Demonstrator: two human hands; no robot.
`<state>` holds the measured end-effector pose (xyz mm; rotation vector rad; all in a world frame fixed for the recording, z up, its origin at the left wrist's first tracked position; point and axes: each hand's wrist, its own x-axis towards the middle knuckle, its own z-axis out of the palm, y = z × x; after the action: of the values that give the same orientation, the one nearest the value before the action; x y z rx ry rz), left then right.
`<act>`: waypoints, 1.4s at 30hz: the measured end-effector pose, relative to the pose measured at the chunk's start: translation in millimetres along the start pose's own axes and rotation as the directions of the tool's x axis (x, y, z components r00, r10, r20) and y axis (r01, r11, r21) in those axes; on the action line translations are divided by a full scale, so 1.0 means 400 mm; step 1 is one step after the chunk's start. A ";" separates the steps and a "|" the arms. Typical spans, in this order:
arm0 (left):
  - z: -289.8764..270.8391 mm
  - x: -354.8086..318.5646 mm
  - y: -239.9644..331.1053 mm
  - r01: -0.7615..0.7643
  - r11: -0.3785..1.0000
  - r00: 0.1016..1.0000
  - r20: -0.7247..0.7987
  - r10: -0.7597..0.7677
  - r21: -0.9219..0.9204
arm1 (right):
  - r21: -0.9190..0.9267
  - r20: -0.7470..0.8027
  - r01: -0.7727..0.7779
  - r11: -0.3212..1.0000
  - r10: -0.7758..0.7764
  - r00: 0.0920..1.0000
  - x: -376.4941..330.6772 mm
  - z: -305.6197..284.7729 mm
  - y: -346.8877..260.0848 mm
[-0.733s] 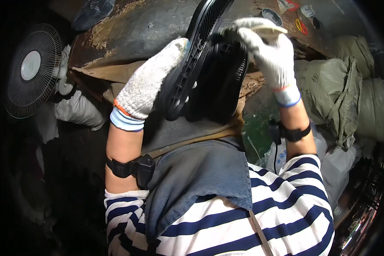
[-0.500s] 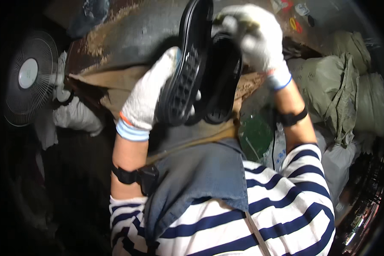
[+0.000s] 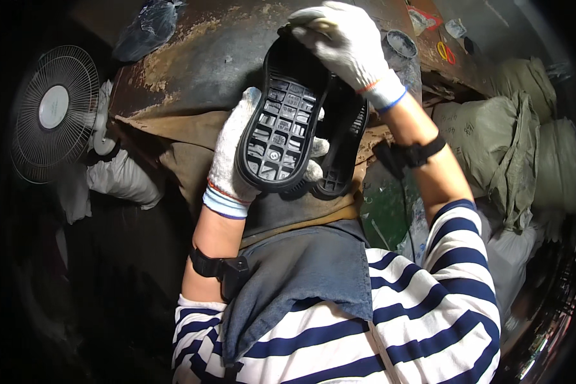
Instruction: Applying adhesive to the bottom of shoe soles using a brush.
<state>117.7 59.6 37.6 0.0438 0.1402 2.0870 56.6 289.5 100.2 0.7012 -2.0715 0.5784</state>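
Observation:
Two black shoe soles, hollow side facing up, are held in front of me. The nearer sole (image 3: 280, 136) shows a grid of square cells at its heel. The second sole (image 3: 343, 150) lies just behind it to the right, partly covered. My left hand (image 3: 232, 157), in a white knit glove, wraps the nearer sole's left edge, and its fingertips come out between the two soles. My right hand (image 3: 351, 48), gloved too, is over the nearer sole's toe end with bent fingers. Whatever is pinched in those fingers is hidden.
Beyond my hands stands a worn worktable (image 3: 221, 48). On it are a dark plastic bag (image 3: 148, 31), a small round tub (image 3: 401, 43) and a pair of scissors with orange and yellow handles (image 3: 446, 53). A fan (image 3: 54, 107) is at left, stuffed sacks (image 3: 483, 137) at right.
The nearer sole has turned its hollow side more toward me. My left hand has shifted right and slightly down with it. My right hand has moved left, onto the sole's toe end.

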 end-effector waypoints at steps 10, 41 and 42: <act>-0.027 -0.028 -0.019 0.035 0.996 0.999 0.025 -0.033 -0.076 | 0.466 0.095 -0.619 0.632 0.659 0.746 -0.166 0.082 -0.002; -0.105 -0.002 0.057 -0.437 0.890 0.888 0.217 0.405 0.129 | 0.428 0.300 0.051 0.903 -0.195 0.934 -0.135 -0.031 -0.280; -0.102 -0.013 0.074 -0.423 0.904 0.903 0.111 0.414 0.063 | 0.416 0.344 0.046 0.908 -0.205 0.916 -0.146 -0.039 -0.276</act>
<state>91.1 37.1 0.6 0.2457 0.1746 2.5039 166.7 233.6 75.8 1.2676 -2.2587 0.8597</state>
